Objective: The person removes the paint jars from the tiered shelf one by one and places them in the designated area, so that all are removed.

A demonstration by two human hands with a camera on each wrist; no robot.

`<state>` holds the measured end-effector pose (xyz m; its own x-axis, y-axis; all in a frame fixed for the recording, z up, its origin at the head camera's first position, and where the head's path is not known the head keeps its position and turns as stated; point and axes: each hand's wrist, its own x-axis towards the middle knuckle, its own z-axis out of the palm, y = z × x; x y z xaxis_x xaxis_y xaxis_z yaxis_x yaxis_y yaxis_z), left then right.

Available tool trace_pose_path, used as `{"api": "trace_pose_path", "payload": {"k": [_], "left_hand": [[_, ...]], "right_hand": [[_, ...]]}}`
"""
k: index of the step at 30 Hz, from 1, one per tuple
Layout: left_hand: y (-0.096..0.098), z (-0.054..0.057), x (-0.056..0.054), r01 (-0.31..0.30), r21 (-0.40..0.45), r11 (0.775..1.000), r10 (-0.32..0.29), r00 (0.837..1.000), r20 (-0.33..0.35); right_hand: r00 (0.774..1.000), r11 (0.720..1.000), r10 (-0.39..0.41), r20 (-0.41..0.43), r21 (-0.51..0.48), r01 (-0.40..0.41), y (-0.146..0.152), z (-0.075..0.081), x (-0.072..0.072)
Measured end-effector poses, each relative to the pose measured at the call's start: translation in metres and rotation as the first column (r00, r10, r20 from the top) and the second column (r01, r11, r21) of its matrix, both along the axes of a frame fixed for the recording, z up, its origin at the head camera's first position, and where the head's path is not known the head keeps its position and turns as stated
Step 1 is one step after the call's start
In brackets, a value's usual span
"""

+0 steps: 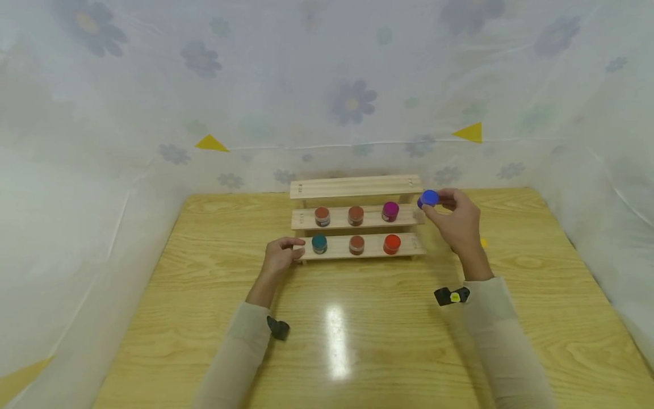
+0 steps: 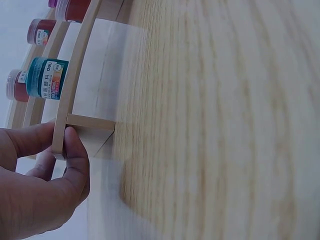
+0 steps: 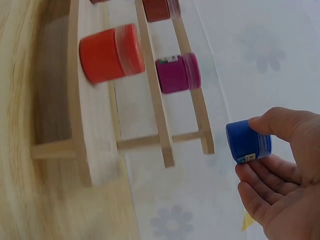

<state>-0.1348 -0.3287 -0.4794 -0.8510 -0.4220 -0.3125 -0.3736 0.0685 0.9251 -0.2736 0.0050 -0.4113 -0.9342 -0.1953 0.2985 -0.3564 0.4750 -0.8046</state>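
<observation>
My right hand pinches a small blue paint jar between thumb and fingers, held in the air off the right end of a three-step wooden rack. With thumb and fingers my left hand grips the left end of the rack's lowest step. On that step stand a teal jar, a brown jar and a red jar. Two reddish-brown jars and a purple jar occupy the middle step. The top step bears no jars.
The rack stands toward the back of a wood-grain table. Behind it hangs a white flowered sheet with yellow triangles. A small yellow thing shows beside my right wrist, mostly hidden.
</observation>
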Motion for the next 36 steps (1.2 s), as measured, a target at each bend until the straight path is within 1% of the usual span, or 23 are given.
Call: {"api": "trace_pose_path", "payload": {"k": [3, 8, 13, 20, 25, 29, 36], "left_hand": [[0.0, 0.0, 0.0, 0.004, 0.0, 1.0, -0.004, 1.0, 0.001], [0.0, 0.001, 0.001, 0.01, -0.008, 1.0, -0.01, 1.0, -0.003], [-0.001, 0.003, 0.001, 0.015, 0.006, 1.0, -0.015, 1.0, -0.003], [0.0, 0.004, 0.002, 0.016, 0.007, 1.0, -0.016, 1.0, 0.006], [0.001, 0.004, 0.002, 0.022, 0.005, 1.0, -0.022, 1.0, 0.005], [0.0, 0.004, 0.003, 0.024, 0.006, 1.0, -0.024, 1.0, 0.008], [0.001, 0.004, 0.003, 0.026, 0.004, 1.0, -0.026, 1.0, 0.009]], "right_hand": [[1.0, 1.0, -0.021, 0.012, 0.021, 0.021, 0.008, -0.003, 0.0], [0.998, 0.998, -0.036, 0.048, 0.055, 0.034, 0.024, -0.006, -0.001], [0.996, 0.995, -0.064, 0.058, 0.085, 0.059, 0.037, -0.008, 0.001], [0.99, 0.989, -0.106, 0.088, 0.111, 0.096, 0.058, -0.019, 0.001], [0.987, 0.984, -0.141, 0.08, 0.117, 0.131, 0.069, -0.025, 0.001], [0.988, 0.984, -0.143, 0.059, 0.117, 0.136, 0.076, -0.03, 0.001], [0.982, 0.979, -0.171, 0.084, 0.13, 0.159, 0.089, -0.04, 0.001]]}}
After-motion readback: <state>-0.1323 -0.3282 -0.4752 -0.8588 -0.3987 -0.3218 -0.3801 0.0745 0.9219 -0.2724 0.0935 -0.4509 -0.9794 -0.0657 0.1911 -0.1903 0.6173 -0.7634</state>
